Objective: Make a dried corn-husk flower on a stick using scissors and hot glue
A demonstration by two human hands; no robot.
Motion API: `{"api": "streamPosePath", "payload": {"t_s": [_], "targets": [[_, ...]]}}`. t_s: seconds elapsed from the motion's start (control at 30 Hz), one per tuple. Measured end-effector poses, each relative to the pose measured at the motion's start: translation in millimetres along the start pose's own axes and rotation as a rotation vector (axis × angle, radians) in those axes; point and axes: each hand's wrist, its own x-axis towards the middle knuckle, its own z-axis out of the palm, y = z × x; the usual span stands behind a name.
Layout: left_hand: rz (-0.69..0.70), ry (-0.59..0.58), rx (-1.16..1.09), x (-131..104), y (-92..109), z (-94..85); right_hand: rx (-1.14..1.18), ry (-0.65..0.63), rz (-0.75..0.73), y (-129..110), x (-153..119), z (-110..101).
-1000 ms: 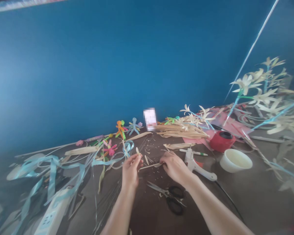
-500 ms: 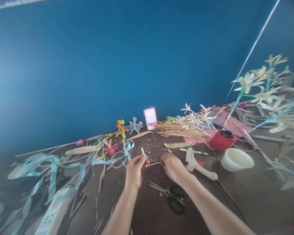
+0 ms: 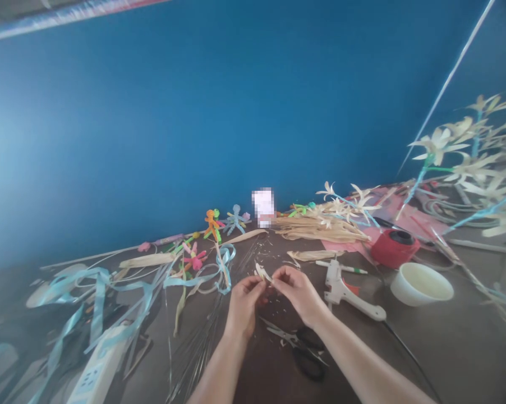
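Observation:
Small pale husk petals (image 3: 262,272) stand up between my two hands over the dark table. My left hand (image 3: 247,297) pinches their base with closed fingers. From the other side my right hand (image 3: 295,287) grips the edge of a petal between thumb and forefinger, its fingertips close to those of my left hand. Black-handled scissors (image 3: 297,343) lie open on the table just below my hands. A white glue gun (image 3: 345,292) rests to the right of my right hand.
Dried husks (image 3: 320,229) lie at the back. A white bowl (image 3: 421,284) and red roll (image 3: 394,247) sit right, near husk flowers (image 3: 438,145). Blue ribbon (image 3: 97,303), thin wires (image 3: 196,350) and a power strip (image 3: 95,367) are left. Pipe-cleaner figures (image 3: 213,224) stand by the wall.
My right hand has moved left and now meets my left hand at the petals; the thin strip between my hands no longer shows. The whole view has shifted slightly.

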Motion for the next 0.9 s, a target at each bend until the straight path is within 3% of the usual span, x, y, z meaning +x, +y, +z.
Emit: {"api": "streamPosePath", "payload": {"t_s": [0.13, 0.5, 0.9], "targets": [[-0.013, -0.007, -0.037, -3.6, 0.4, 3.8, 0.183, -0.013, 0.041, 1.5, -1.1, 6.1], [-0.050, 0.021, -0.100, -3.3, -1.7, 4.5, -0.296, 0.103, -0.107, -2.3, -4.3, 7.4], [-0.051, 0.061, -0.048, -3.1, -2.9, 3.8, -0.322, 0.116, -0.137, -6.7, -5.6, 8.1]]}}
